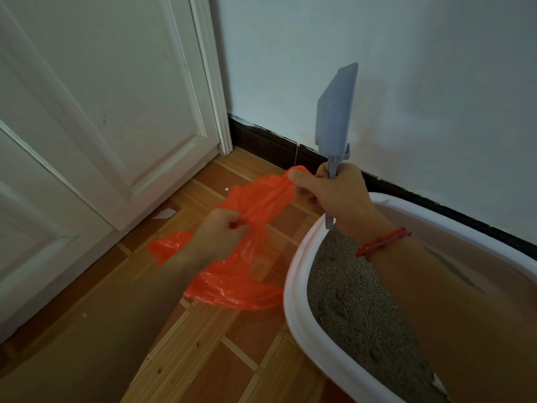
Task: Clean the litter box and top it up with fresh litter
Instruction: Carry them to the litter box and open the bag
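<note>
Wooden floor runs to a white door and pale wall, with the litter box at our right, grey litter inside. Our left hand pinches one orange bag; our right hand grips both bag edge and one blue scoop, held upright. We should pull the mouth wide and keep it beside the box. One box, one bag, one scoop.

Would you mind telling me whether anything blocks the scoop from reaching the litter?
Nothing visible does. The right hand holds the grey scoop upright just above the litter, but also pinches the orange bag.
</note>
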`<state>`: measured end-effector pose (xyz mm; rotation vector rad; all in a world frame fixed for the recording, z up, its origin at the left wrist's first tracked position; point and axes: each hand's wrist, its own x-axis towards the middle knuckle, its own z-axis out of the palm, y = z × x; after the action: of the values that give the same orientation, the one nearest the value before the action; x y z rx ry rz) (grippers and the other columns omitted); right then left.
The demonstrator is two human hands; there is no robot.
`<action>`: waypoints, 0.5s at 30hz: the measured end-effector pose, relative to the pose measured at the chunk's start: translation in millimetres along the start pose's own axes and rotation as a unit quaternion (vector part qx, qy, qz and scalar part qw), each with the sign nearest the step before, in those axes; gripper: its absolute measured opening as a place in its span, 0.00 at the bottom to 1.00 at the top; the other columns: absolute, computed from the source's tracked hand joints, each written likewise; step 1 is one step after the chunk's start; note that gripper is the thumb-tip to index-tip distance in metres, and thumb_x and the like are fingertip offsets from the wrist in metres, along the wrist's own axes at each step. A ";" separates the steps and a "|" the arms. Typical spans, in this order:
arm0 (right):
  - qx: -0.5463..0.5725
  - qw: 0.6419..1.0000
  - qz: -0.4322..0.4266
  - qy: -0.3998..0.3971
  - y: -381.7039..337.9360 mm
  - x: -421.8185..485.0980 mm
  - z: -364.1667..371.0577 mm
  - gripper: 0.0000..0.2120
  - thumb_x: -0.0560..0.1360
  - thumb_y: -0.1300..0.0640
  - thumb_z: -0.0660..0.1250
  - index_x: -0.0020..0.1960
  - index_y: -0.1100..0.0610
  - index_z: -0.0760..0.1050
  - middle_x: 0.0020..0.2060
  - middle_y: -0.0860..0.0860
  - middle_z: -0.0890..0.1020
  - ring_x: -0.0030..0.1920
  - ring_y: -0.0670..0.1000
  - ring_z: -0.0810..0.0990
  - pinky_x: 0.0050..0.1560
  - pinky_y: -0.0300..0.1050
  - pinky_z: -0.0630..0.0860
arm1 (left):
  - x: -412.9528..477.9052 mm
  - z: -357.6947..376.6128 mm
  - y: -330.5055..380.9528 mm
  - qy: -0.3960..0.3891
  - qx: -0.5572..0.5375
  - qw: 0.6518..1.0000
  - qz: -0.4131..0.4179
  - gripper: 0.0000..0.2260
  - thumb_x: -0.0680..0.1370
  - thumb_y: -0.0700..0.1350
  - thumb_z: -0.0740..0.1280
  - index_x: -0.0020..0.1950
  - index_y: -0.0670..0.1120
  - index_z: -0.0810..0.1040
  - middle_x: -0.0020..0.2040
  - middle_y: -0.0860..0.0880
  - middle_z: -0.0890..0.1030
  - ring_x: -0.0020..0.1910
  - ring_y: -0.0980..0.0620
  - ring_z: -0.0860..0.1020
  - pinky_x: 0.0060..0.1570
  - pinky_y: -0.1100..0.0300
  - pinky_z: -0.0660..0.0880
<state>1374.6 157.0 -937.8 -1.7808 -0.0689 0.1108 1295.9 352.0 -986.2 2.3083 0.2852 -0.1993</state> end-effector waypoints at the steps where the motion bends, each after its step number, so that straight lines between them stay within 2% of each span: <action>1: 0.015 0.999 -0.004 0.034 1.1 -3.1 0.1 0.21 0.71 0.55 0.76 0.27 0.54 0.66 0.23 0.48 0.79 0.30 0.46 0.81 0.33 0.38 0.79 | 0.4 -2.0 1.0 0.027 -0.043 0.998 -0.021 0.09 0.82 0.41 0.65 0.44 0.41 0.82 0.39 0.44 0.83 0.36 0.45 0.81 0.43 0.47 0.81; 3: 0.050 0.993 0.012 0.105 9.0 -10.3 2.2 0.22 0.72 0.51 0.74 0.28 0.55 0.66 0.19 0.43 0.75 0.25 0.41 0.77 0.28 0.32 0.75 | -0.7 -8.8 7.6 0.071 -0.136 0.987 -0.053 0.09 0.82 0.40 0.63 0.47 0.44 0.83 0.45 0.42 0.85 0.44 0.41 0.84 0.49 0.42 0.82; 4: 0.070 0.989 0.036 0.125 14.6 -14.7 4.4 0.23 0.73 0.48 0.73 0.29 0.57 0.66 0.19 0.44 0.73 0.25 0.43 0.76 0.28 0.33 0.75 | 0.0 -12.1 11.1 0.088 -0.176 0.978 -0.064 0.09 0.83 0.39 0.63 0.47 0.45 0.82 0.46 0.42 0.85 0.45 0.41 0.84 0.49 0.41 0.82; 5: 0.096 0.985 0.068 0.125 22.0 -17.6 7.8 0.24 0.72 0.44 0.72 0.30 0.60 0.69 0.22 0.48 0.75 0.27 0.46 0.77 0.31 0.37 0.78 | 0.6 -15.8 14.5 0.098 -0.206 0.971 -0.074 0.09 0.83 0.39 0.63 0.48 0.45 0.82 0.46 0.43 0.85 0.45 0.41 0.84 0.49 0.42 0.83; 7: 0.147 0.975 0.140 0.095 31.3 -24.4 16.4 0.28 0.68 0.36 0.70 0.41 0.64 0.77 0.33 0.56 0.83 0.35 0.53 0.84 0.42 0.49 0.83 | 3.1 -22.7 19.8 0.111 -0.250 0.958 -0.086 0.08 0.82 0.39 0.64 0.49 0.45 0.83 0.46 0.43 0.86 0.44 0.43 0.85 0.47 0.45 0.83; 8: 0.161 0.971 0.164 0.070 33.9 -27.3 20.9 0.28 0.68 0.35 0.70 0.45 0.62 0.77 0.37 0.57 0.85 0.39 0.54 0.85 0.43 0.51 0.83 | 4.4 -25.3 21.8 0.116 -0.271 0.951 -0.091 0.07 0.82 0.39 0.65 0.50 0.45 0.83 0.46 0.43 0.86 0.44 0.44 0.85 0.46 0.47 0.84; 10: 0.155 0.972 0.173 0.022 34.5 -35.0 28.9 0.19 0.71 0.42 0.72 0.48 0.57 0.76 0.41 0.57 0.85 0.38 0.50 0.86 0.38 0.45 0.82 | 4.7 -29.1 26.6 0.123 -0.312 0.936 -0.105 0.05 0.80 0.40 0.67 0.51 0.43 0.84 0.46 0.43 0.86 0.43 0.45 0.86 0.45 0.49 0.84; 11: 0.133 0.978 0.163 -0.005 33.8 -38.4 31.9 0.15 0.71 0.47 0.74 0.47 0.58 0.77 0.41 0.57 0.85 0.36 0.48 0.85 0.35 0.41 0.81 | 4.4 -29.8 28.5 0.122 -0.328 0.930 -0.111 0.05 0.80 0.41 0.68 0.51 0.42 0.84 0.45 0.43 0.87 0.43 0.45 0.86 0.45 0.49 0.84; 12: 0.114 0.981 0.152 -0.032 32.8 -41.0 35.2 0.15 0.70 0.51 0.76 0.48 0.60 0.78 0.42 0.57 0.85 0.36 0.48 0.85 0.34 0.40 0.81 | 4.3 -29.5 29.3 0.113 -0.340 0.927 -0.115 0.05 0.80 0.42 0.69 0.50 0.42 0.84 0.45 0.43 0.87 0.43 0.45 0.86 0.44 0.49 0.84; 15: 0.076 0.987 0.111 -0.091 33.3 -42.9 46.2 0.22 0.63 0.52 0.81 0.54 0.56 0.80 0.45 0.49 0.85 0.46 0.49 0.85 0.44 0.47 0.83 | 1.3 -25.9 32.3 0.048 -0.327 0.938 -0.108 0.07 0.81 0.43 0.68 0.49 0.43 0.85 0.43 0.44 0.87 0.43 0.46 0.86 0.44 0.51 0.83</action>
<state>1326.3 190.2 -978.4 -1.6166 0.0076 0.4298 1307.1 349.7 -946.4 1.6254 0.5643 -0.0810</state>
